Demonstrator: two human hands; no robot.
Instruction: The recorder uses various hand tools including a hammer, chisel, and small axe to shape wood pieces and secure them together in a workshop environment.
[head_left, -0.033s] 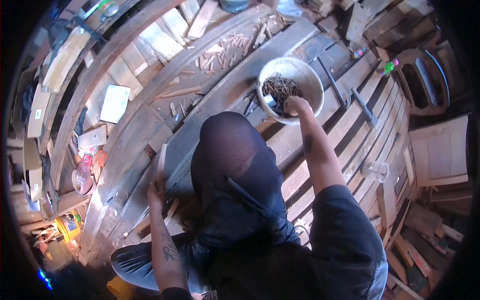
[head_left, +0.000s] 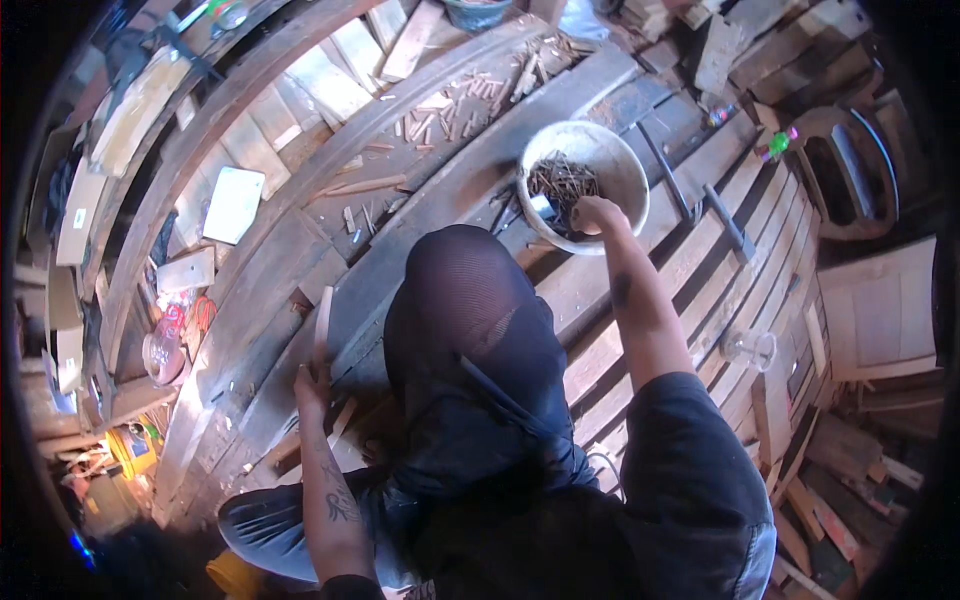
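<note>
My left hand [head_left: 312,385] is closed on a pale wooden strip [head_left: 324,322] that points upward, left of my raised knee in dark fabric. My right hand [head_left: 596,214] reaches into a dirty white bucket [head_left: 625,175] holding a heap of dark nails [head_left: 562,176]. My fingers there are curled, and what they hold, if anything, is hidden. A shiny metal object [head_left: 542,206] lies in the bucket just left of that hand.
Curved timber ribs [head_left: 260,275] and planks surround me, with wood chips [head_left: 450,115] above. Two dark metal tools [head_left: 725,215] lie right of the bucket, and a clear container [head_left: 750,348] farther down. A pale board [head_left: 230,205] and a yellow container [head_left: 130,450] are at left.
</note>
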